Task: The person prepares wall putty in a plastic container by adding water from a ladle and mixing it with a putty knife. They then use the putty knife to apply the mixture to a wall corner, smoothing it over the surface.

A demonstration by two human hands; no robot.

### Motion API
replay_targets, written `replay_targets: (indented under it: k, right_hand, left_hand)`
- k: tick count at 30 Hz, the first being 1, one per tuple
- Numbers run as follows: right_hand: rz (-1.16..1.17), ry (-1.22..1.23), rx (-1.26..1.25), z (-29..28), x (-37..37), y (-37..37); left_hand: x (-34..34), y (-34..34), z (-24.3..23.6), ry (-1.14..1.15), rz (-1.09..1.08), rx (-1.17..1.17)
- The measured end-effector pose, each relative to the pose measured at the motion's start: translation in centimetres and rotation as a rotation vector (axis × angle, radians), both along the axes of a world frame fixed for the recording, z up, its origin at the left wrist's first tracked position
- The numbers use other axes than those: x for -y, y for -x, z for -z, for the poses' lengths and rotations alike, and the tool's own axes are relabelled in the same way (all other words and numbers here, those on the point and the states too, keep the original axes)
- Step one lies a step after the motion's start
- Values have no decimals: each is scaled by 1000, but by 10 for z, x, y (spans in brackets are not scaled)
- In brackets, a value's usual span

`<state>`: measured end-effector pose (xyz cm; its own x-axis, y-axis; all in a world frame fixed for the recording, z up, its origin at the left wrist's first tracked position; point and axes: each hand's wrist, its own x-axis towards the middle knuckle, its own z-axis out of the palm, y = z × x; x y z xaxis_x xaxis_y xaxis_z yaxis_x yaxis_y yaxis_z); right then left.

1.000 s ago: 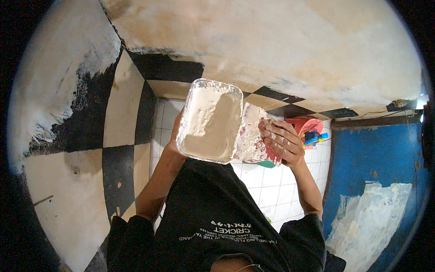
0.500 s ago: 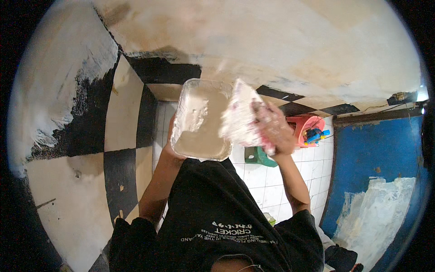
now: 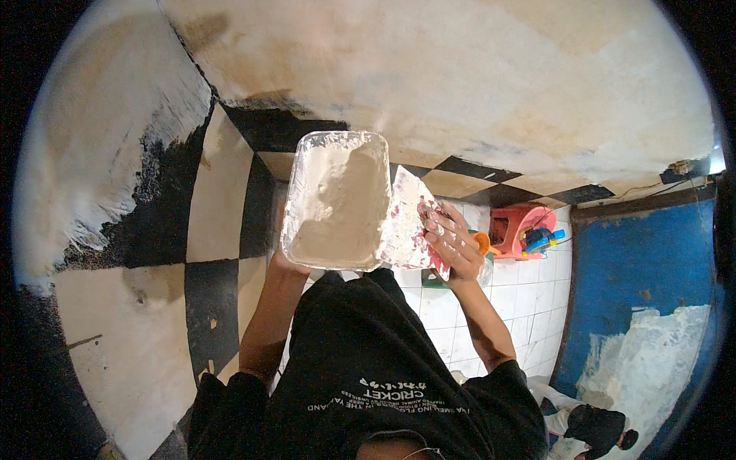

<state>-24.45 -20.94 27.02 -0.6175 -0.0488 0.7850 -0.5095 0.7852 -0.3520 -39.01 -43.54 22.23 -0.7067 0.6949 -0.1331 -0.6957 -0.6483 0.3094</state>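
My left hand is closed on the left side of a clear rectangular tub, its fingers mostly hidden beneath. Pale, creamy putty coats the walls and lies smooth across the bottom. At the tub's right rim, my right hand grips a flat red spreader smeared with white putty. The spreader's left edge rests against or very near the rim. Dabs of putty stick to my right fingers.
A wall with pale coating over black-and-cream checks stands ahead. A pink stool carries a blue-and-yellow item. Below the tub is a green object. A blue panel stands right; another person is low beside it.
The spreader, blurred earlier, has tilted and come down against the tub's right rim. The tub has shifted slightly left. More of the other person shows at lower right.
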Motion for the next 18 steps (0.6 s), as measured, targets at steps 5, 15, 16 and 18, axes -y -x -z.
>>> replay_targets:
  k: [5,15,16,18]
  right_hand:
    - [38,18,18,6,-4,-7]
    - [-31,1555,275,-39,0,38]
    - [-76,1637,295,-45,2,47]
    - [-9,1574,316,-43,-8,49]
  left_hand:
    - [3,4,-12,67,-78,-58]
    - [-1,10,1,36,-53,-52]
    - [-1,9,2,31,-51,-52]
    - [-2,6,5,28,-43,-51]
